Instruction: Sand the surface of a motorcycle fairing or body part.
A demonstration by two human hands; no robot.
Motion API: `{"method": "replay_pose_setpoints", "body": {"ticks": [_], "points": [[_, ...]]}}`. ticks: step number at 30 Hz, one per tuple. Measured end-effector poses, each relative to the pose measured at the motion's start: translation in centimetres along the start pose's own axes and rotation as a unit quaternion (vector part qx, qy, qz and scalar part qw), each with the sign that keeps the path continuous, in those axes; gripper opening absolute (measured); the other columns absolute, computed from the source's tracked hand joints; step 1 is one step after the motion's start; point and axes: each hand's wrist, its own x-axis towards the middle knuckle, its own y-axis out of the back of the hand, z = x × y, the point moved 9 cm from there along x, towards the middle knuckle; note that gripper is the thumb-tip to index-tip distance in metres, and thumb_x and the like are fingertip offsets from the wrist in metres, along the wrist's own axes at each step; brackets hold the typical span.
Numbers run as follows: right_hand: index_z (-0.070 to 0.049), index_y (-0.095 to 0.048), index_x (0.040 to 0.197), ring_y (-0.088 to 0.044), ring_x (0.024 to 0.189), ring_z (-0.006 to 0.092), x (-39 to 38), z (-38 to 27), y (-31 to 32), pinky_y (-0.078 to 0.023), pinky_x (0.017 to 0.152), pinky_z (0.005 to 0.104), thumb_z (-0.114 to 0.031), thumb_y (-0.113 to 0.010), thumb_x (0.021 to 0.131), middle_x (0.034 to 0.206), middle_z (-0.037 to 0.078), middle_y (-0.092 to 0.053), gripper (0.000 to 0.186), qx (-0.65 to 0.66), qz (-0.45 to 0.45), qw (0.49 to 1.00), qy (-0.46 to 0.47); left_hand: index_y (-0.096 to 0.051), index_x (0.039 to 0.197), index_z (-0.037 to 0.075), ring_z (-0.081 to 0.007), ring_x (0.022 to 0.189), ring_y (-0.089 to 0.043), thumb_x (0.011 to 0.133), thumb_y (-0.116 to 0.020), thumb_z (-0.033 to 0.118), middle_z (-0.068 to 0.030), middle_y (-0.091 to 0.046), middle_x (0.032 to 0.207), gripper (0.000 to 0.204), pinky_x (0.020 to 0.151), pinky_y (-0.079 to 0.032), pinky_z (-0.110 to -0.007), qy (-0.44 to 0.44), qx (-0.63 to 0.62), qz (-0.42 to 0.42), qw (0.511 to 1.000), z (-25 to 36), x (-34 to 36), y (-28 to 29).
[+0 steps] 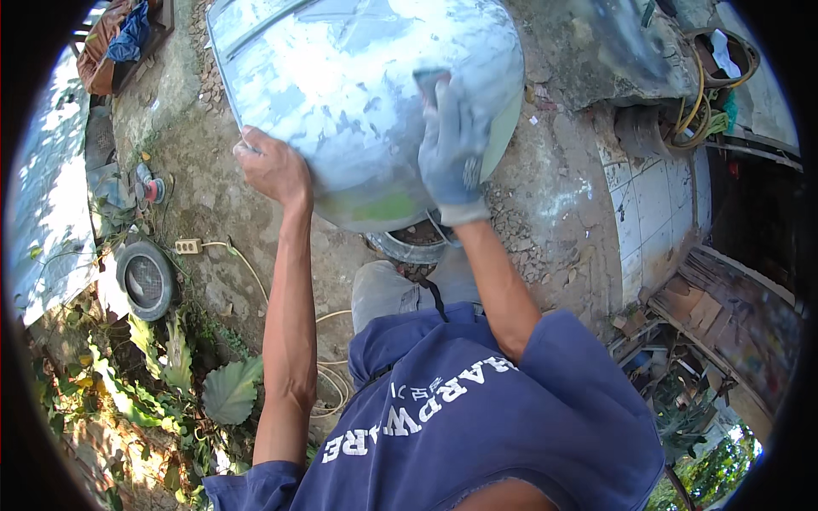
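A large curved body panel (341, 94), patchy pale blue-grey and white with some green near its lower rim, fills the top middle of the view. At its lower left edge my bare left hand (274, 167) grips the rim; some fingers are hidden. My right hand (454, 145), in a grey-blue glove, lies on the panel's right part. Under its fingertips is a small dark sanding pad (431, 78) with a reddish side, pressed against the surface and partly covered by the fingers. Below the panel, between my legs, a round metal rim (407, 249) shows.
On the left ground are a tyre (146, 279), a power socket block (188, 246) with a yellowish cord, and a small power tool (150, 187) with a red disc. Leafy plants (232, 392) grow lower left. A tiled wall (652, 204) and wooden boards (724, 315) stand right.
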Motion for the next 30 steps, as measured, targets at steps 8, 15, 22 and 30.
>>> {"method": "replay_pose_setpoints", "body": {"ticks": [8, 15, 22, 30], "points": [[-0.001, -0.063, 0.137, -0.061, 0.098, 0.0334, -0.3, -1.0, 0.9, -0.054, 0.087, 0.0475, -0.016, -0.066, 0.104, 0.135, 0.022, -0.071, 0.036, 0.005, -0.029, 0.999, -0.016, -0.064, 0.102, -0.01, -0.0466, 0.085, -0.07, 0.117, -0.04, 0.044, -0.0292, -0.072, 0.087, 0.061, 0.083, -0.048, -0.06, -0.021, 0.005, 0.009, 1.0, -0.2, 0.2, 0.5], [-0.005, -0.062, 0.125, -0.059, 0.092, 0.0353, 7.6, 4.4, -2.3, -0.053, 0.08, 0.0511, -0.01, -0.069, 0.092, 0.113, 0.019, -0.068, 0.035, 0.017, -0.075, 0.997, 0.004, -0.065, 0.103, -0.011, -0.0504, 0.088, -0.07, 0.117, -0.041, 0.045, -0.0322, -0.073, 0.092, 0.062, 0.084, -0.049, -0.06, -0.017, 0.007, 0.01, 1.0, 0.2, -0.3, -0.2], [-0.002, -0.065, 0.131, -0.065, 0.102, 0.0362, 3.7, 0.9, -0.5, -0.054, 0.09, 0.0504, -0.002, -0.068, 0.087, 0.131, 0.024, -0.07, 0.044, -0.003, -0.08, 0.995, 0.061, -0.064, 0.104, -0.01, -0.0504, 0.087, -0.071, 0.116, -0.041, 0.045, -0.0314, -0.073, 0.091, 0.06, 0.084, -0.05, -0.06, -0.004, -0.02, -0.002, 1.0, 0.0, 0.3, -0.7], [-0.005, -0.071, 0.132, -0.074, 0.099, 0.0331, 0.3, -2.2, 1.1, -0.055, 0.085, 0.0502, -0.003, -0.066, 0.095, 0.12, 0.022, -0.076, 0.037, -0.016, -0.068, 0.997, 0.037, -0.063, 0.101, -0.008, -0.0424, 0.081, -0.071, 0.116, -0.043, 0.045, -0.0279, -0.072, 0.084, 0.059, 0.079, -0.05, -0.058, 0.002, -0.018, 0.011, 1.0, -2.3, 0.6, -0.4]]}}
